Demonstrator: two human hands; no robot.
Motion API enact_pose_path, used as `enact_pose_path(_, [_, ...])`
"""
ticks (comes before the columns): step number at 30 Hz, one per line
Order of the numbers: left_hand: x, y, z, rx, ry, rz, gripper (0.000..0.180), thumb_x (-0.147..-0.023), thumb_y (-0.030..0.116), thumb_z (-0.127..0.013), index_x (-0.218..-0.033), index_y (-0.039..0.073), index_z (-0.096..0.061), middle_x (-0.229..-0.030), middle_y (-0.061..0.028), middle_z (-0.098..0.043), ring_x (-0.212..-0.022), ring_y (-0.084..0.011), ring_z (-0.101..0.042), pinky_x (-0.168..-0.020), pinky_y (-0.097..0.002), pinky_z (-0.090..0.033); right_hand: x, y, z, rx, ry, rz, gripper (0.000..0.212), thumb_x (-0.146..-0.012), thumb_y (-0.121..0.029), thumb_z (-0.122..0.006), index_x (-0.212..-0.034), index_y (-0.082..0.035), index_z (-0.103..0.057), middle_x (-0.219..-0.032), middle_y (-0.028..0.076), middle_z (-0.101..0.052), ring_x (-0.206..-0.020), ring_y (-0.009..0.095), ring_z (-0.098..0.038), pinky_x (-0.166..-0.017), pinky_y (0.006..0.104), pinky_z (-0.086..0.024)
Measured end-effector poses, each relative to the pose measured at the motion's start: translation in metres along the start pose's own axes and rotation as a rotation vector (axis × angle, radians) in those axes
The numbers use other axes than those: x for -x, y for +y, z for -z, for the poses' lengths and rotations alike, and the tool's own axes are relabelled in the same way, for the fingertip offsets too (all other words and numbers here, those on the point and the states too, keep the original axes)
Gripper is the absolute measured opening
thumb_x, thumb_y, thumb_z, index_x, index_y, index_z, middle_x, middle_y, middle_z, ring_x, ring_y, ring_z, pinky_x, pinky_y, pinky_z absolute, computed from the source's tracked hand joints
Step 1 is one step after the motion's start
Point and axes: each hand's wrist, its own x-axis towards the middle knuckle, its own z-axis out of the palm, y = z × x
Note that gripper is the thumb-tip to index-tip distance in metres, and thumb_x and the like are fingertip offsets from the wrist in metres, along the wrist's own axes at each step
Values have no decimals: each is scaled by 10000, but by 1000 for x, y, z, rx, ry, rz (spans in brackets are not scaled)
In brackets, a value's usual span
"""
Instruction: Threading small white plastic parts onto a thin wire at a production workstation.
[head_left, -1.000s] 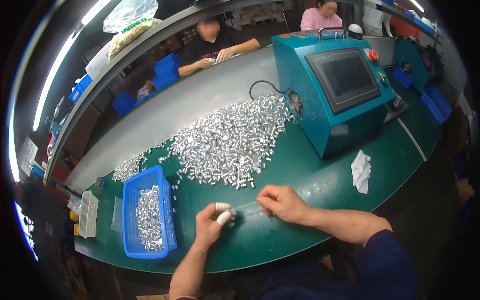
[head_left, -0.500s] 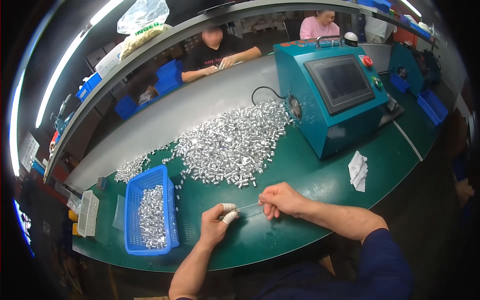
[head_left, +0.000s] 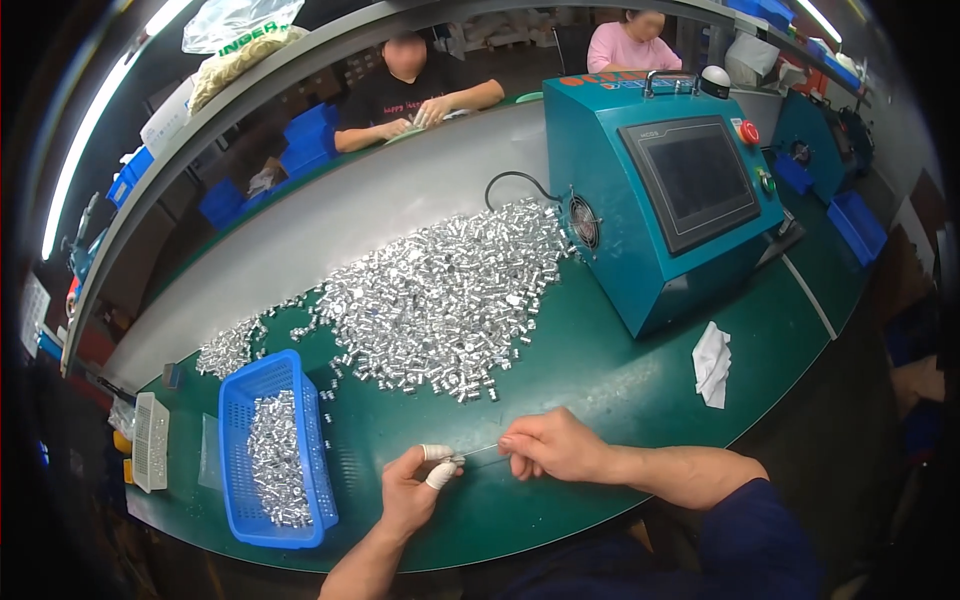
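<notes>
My left hand [head_left: 408,495], with white finger cots on thumb and forefinger, pinches a small silvery metal fitting [head_left: 457,460]. A thin, straight metal rod [head_left: 482,449] runs from that fitting to my right hand [head_left: 555,445], whose closed fingertips grip its other end. Whether the rod passes inside the fitting or only touches it is too small to tell. Both hands are above the green tabletop [head_left: 590,510] near its front edge. Beyond them spreads a large heap of similar silvery fittings [head_left: 440,300].
Left of my hands stands a blue basket [head_left: 232,470] partly filled with fittings, beside a small white basket [head_left: 150,440]. A teal machine [head_left: 620,230] with a dark screen rises at the back right. A crumpled white cloth [head_left: 712,365] lies right. Two people sit across the bench.
The view has shifted, so the bench items appear lower and mostly further left. Both hands keep their pinch, with the rod still stretched between them.
</notes>
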Motion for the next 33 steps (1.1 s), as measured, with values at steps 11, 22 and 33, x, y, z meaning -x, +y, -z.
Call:
enact_pose_path(11, [-4, 4, 8, 195, -21, 88, 160, -966, 81, -663, -1095, -7, -632, -943, -165, -732, -773, -201, -714, -724, -321, -593, 1, -4, 2, 187, 174, 402, 215, -911, -138, -735, -1091, -38, -674, -881, 119, -700, -729, 228, -708, -629, 332, -557])
enact_pose_path(22, [-12, 10, 5, -284, -101, -190, 170, -949, 18, -663, -1107, -33, -628, -979, -151, -731, -847, -198, -719, -767, -323, -598, -5, 8, 11, -618, -164, -466, 281, -1019, -241, -609, -1082, 22, -685, -736, 58, -701, -591, 155, -672, -553, 263, -527])
enact_pose_path(33, [-4, 5, 5, 186, -60, 80, 171, -945, 22, -672, -1099, -41, -630, -987, -157, -728, -852, -219, -722, -761, -339, -610, 1, 3, 5, 207, 174, 358, 188, -978, -161, -650, -1063, -3, -703, -803, 84, -706, -699, 127, -680, -594, 272, -529])
